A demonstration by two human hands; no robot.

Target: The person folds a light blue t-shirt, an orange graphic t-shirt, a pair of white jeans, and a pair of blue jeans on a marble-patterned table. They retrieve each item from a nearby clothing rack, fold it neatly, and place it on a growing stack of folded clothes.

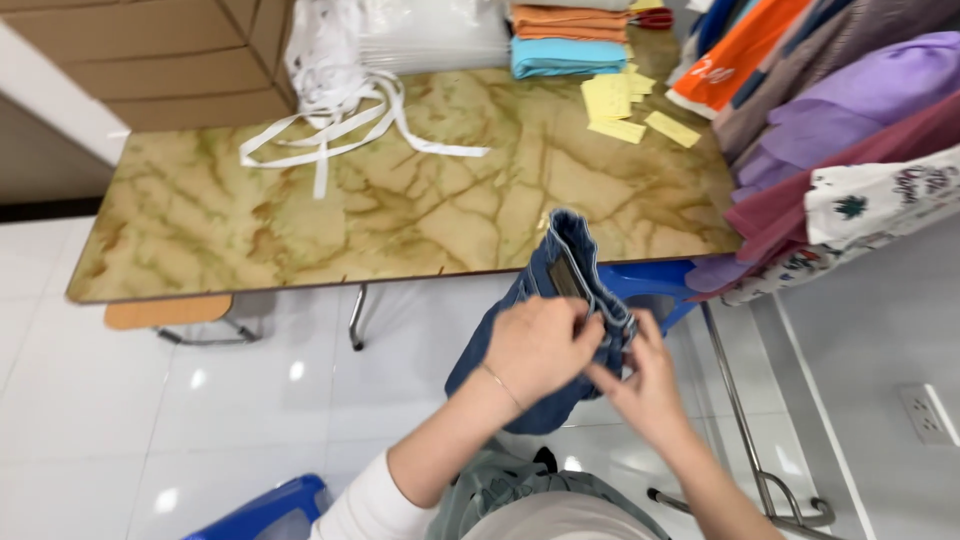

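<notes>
Jeans (pixel 520 345) bunched, off table (pixel 300 220), not folded or laid flat. Left hand (pixel 540 345) and right hand (pixel 650 385) fingers closed, pinching waistband.

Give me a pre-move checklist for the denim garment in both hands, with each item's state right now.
1. Left hand grips the denim garment: ok, fingers are closed over its bunched upper part.
2. Right hand grips the garment: ok, it pinches the edge from the right side.
3. Garment clear of the table: ok, it is held up in front of the near edge, not resting on the top.
4. Bare tabletop in front of the garment: ok, the white strips and yellow paper slips lie farther back.
5. Garment's lower end clear of the floor: cannot tell, the forearms hide it.
6. Hanging clothes clear of the hands: ok, they hang off to the right.
</notes>
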